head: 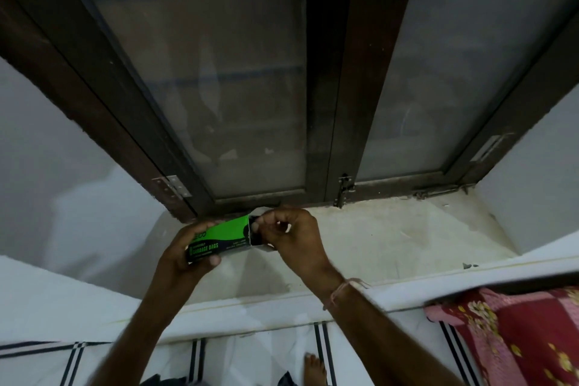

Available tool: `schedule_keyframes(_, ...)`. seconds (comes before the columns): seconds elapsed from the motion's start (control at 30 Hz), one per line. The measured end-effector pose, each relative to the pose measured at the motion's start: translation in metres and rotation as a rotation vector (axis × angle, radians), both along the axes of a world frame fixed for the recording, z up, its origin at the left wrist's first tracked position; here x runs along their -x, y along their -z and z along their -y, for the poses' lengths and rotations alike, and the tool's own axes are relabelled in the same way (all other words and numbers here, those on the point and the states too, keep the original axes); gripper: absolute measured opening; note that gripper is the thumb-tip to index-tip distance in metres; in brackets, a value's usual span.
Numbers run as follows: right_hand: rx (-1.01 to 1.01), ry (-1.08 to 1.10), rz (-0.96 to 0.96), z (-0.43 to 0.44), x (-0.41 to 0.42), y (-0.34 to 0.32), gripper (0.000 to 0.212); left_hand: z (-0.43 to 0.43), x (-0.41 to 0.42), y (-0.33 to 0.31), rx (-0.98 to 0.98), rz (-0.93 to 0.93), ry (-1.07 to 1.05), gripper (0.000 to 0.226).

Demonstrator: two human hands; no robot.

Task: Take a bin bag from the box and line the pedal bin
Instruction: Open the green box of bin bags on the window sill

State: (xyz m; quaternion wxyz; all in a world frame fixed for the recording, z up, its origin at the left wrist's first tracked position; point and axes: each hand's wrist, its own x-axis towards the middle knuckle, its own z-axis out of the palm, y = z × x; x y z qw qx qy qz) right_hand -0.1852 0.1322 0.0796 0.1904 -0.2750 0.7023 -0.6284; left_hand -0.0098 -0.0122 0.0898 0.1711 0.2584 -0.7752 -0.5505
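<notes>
A green and black box of garbage bags (224,236) is held above the window sill, its right end open. My left hand (188,247) grips the box around its left half. My right hand (293,236) is at the open end, fingertips pinched at the dark bag roll (254,230) showing in the opening. Whether the fingers hold the bag or the flap I cannot tell. The pedal bin is not in view.
A pale stone window sill (391,238) lies under the hands, backed by a dark wooden window frame (332,103) with frosted panes and a latch (344,189). A red floral cloth (517,335) lies at the lower right. A bare foot (315,368) stands on white tiles.
</notes>
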Motion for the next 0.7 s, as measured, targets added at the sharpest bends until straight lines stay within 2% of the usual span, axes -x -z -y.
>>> schedule_keyframes(0.1, 0.004, 0.01, -0.063, 0.001, -0.004, -0.003, 0.006, 0.001, 0.0, 0.003, -0.008, 0.019, -0.01, 0.053)
schedule_keyframes(0.23, -0.054, 0.05, -0.25, 0.001, -0.007, -0.003, 0.001, 0.001, 0.001, 0.007, -0.012, 0.024, -0.025, 0.054)
schedule_keyframes(0.37, -0.04, 0.074, -0.278, 0.0, -0.006, -0.003, 0.007, 0.004, 0.002, 0.003, -0.011, 0.015, -0.02, 0.056)
schedule_keyframes(0.53, -0.004, 0.091, -0.121, -0.013, 0.01, -0.002, 0.007, 0.016, -0.006, 0.003, 0.055, 0.05, -0.034, 0.053)
schedule_keyframes(0.6, -0.008, 0.095, -0.044, -0.017, 0.015, 0.001, 0.013, 0.017, -0.007, 0.002, 0.096, 0.065, -0.04, 0.052)
schedule_keyframes(0.7, 0.066, 0.006, 0.202, -0.025, 0.011, 0.0, 0.007, 0.013, -0.002, 0.0, 0.218, 0.064, -0.058, 0.054)
